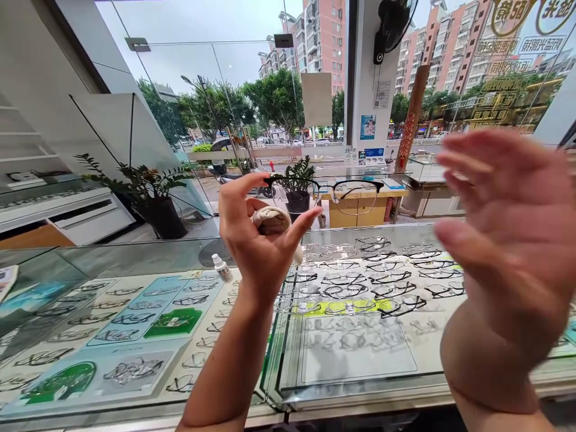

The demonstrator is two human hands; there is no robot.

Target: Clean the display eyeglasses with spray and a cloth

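My left hand (258, 234) holds up a pair of eyeglasses (327, 188) with dark upper rims and thin metal lower rims, pinched near the left lens. Bunched in the same hand's curled fingers is a pale cloth (272, 221). To the right, my right hand (508, 222) is raised with its fingers apart and nothing in it; it is slightly blurred and stands clear of the eyeglasses. Below, several eyeglass frames (344, 279) lie in rows on the glass display case (355, 360).
A small white bottle (221, 267) stands on the counter left of my left forearm. More eyeglasses (134, 318) lie in the left part of the case. Beyond are potted plants (164, 213), a wooden cabinet (360, 210), a wall fan (392, 27) and large windows onto a street.
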